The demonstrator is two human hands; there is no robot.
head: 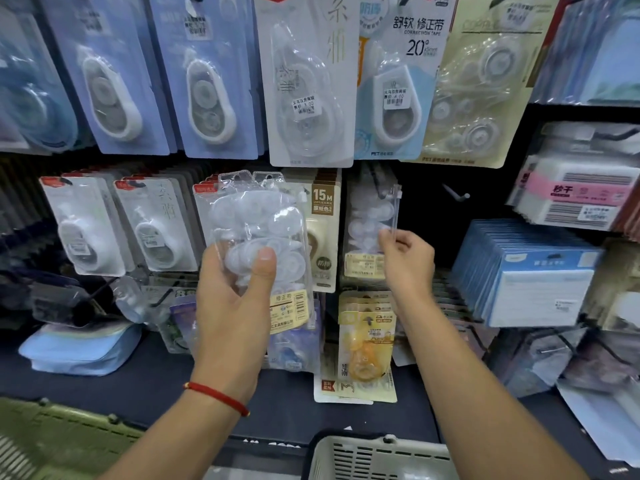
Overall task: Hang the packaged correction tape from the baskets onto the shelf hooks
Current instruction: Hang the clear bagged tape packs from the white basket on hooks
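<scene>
The left hand [235, 292] was raised palm-up, thumb and fingers curled round a stack of clear tape packs [258, 237], the thumb pressed across their front. To its right, the right hand [408, 258] reached up toward the shelf, fingertips pinching the edge of 1 pack [372, 230] among the hanging goods. A bare hook [456, 194] jutted above and right of those fingers. Below the wrists, a green basket [52, 441] and a grey basket [377, 457] showed; contents unseen.

— What can you read from where you are?
— I see "CORRECTION TAPE" and "20" on a white card [414, 39] at the top. A beige pack [322, 216] shows "15M".
— Anything else?
— I can't make out the price stickers.
</scene>
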